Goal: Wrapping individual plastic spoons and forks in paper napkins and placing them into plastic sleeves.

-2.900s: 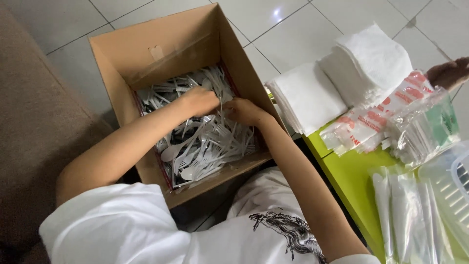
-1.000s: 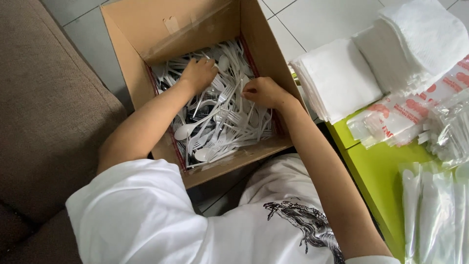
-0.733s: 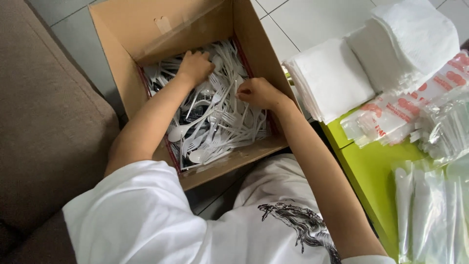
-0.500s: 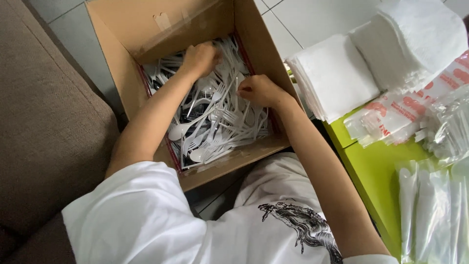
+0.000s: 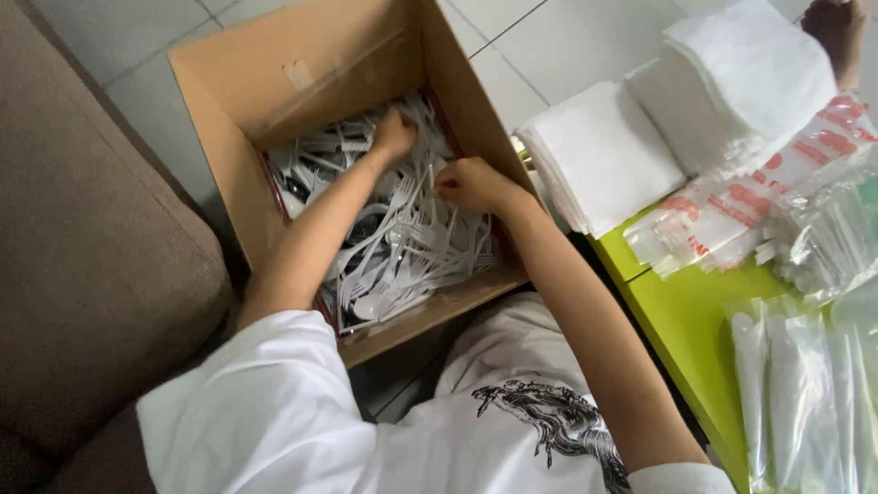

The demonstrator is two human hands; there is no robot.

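My left hand [image 5: 395, 134] is down at the far end of the cardboard box [image 5: 229, 119], knuckles up and fingers curled into the white plastic cutlery [image 5: 412, 252], so I cannot tell whether it actually grips a piece or just presses into the heap. My right hand [image 5: 471, 183] sits nearer the box's right wall, fingers bunched together at the tips as if nipping something thin, but what lies between them is hidden by my own knuckles. The cutlery is a tangled pile of forks and spoons covering the box bottom; single pieces are hard to pick out, and dark gaps show between them. The near wall of the box is partly covered by my forearms and my white T-shirt [image 5: 302, 412]. To my right a lime-green table [image 5: 681, 320] is cut off by the frame edge; on it lie stacks of white paper napkins [image 5: 604, 151], a taller stack [image 5: 741, 78] behind, clear bags with red print [image 5: 750, 206], and clear plastic sleeves [image 5: 805, 384] whose contents I cannot make out. Another person's hand [image 5: 837, 27] shows at the top right corner, mostly out of frame. On my left is a brown sofa cushion [image 5: 82, 265]; the box stands on a pale tiled floor [image 5: 549, 46].
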